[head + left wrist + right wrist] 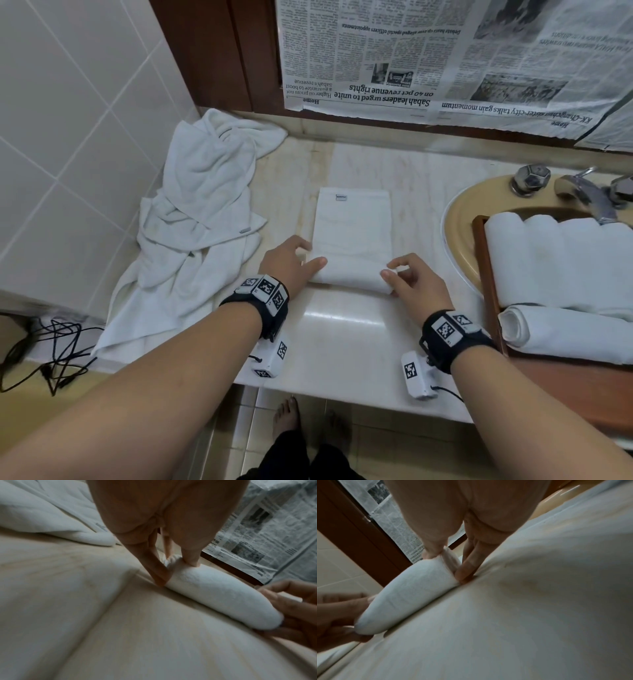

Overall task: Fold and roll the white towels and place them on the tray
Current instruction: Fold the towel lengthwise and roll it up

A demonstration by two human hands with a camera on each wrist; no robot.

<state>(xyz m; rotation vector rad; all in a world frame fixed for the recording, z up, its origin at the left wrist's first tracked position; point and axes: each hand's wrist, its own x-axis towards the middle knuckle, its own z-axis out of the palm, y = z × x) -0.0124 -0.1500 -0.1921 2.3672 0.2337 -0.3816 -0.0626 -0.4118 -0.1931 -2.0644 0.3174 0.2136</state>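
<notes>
Wooden tray point(488, 274) and its rolled towels point(561, 260) run off the head view's right edge; both wrist views are motion-blurred, and the newspaper point(428, 58) small print is unreadable.

left hand point(287, 261): fingers pinching | right hand point(416, 280): fingers pinching

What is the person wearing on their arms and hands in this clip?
Both forearms are bare, with no sleeves or gloves. Each wrist has a black band carrying white square tiles with black coded markings. A white marker-tagged box hangs under each wrist, with a thin black cable.
</notes>
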